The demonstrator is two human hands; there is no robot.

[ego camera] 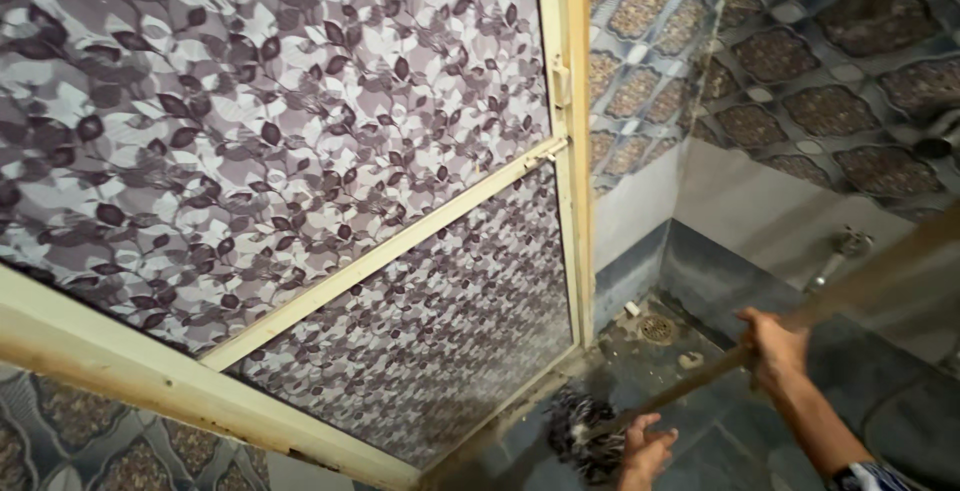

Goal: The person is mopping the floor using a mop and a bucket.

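Head view: mop [580,431] head blurred; left hand [645,451] partly cut off.

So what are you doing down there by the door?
A person grips a long wooden mop handle with both hands: the right hand higher up, the left hand low near the dark mop head. The mop head sits on the wet grey floor beside the leaf-patterned door, near a round drain.

purple leaf-patterned door [270,131], cream frame [575,151], dark grey floor [880,401]
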